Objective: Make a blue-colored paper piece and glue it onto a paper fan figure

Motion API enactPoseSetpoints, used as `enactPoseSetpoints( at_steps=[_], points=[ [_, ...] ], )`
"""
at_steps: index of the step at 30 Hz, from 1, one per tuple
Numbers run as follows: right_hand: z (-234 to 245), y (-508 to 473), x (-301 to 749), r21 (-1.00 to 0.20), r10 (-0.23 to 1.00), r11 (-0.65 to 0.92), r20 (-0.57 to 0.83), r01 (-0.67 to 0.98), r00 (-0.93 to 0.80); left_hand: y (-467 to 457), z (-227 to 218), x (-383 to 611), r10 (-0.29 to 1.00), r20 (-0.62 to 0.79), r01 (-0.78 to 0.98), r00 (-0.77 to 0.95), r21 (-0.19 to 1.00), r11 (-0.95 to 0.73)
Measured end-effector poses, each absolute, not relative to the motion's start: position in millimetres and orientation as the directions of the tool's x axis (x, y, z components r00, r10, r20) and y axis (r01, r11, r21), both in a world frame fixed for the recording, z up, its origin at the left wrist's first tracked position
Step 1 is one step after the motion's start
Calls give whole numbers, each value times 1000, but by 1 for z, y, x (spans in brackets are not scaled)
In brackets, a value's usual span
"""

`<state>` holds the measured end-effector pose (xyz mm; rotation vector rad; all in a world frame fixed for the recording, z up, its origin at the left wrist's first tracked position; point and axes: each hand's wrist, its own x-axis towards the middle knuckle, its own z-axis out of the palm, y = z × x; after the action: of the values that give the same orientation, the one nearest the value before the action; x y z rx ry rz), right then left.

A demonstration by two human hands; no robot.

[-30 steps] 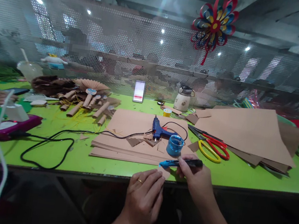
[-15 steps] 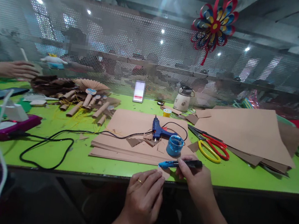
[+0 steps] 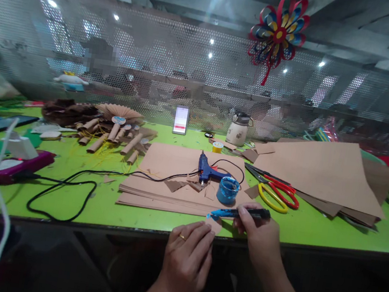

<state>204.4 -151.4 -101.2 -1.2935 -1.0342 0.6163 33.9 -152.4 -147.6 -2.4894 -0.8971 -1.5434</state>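
Note:
My right hand (image 3: 258, 231) is closed around a black pen-like tool (image 3: 239, 213) with a paint-covered blue end. Its blue end touches a small piece of brown paper (image 3: 215, 224) near the table's front edge, where a blue mark shows. The fingers of my left hand (image 3: 189, 252) are pressed together on the near edge of that piece; the thumb is hidden. Just beyond the tool stands a small open jar of blue paint (image 3: 227, 191), its rim smeared blue, on stacked brown paper sheets (image 3: 163, 161).
A blue glue gun (image 3: 209, 170) with a black cord lies on the sheets. Red and yellow scissors (image 3: 274, 197) lie to the right, beside large brown paper (image 3: 318, 169). At left are a purple power strip (image 3: 15, 168) and paper rolls (image 3: 97, 142). A phone (image 3: 181, 119) and bottle (image 3: 238, 129) stand behind.
My right hand has shifted slightly right with the tool, uncovering more of the blue mark on the paper. My left hand stays put. Another person's hand at far left has drawn back.

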Motion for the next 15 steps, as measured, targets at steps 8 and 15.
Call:
enactPoseSetpoints(
  at_steps=[8,15],
  points=[
    [-103,-150,207,-960,904,212,264,185,336,-152,-149,34,444,837,510,319,243,-825],
    [-103,-151,207,-958,896,215,272,192,352,-152,-148,34,435,843,514,316,234,-826]
  ],
)
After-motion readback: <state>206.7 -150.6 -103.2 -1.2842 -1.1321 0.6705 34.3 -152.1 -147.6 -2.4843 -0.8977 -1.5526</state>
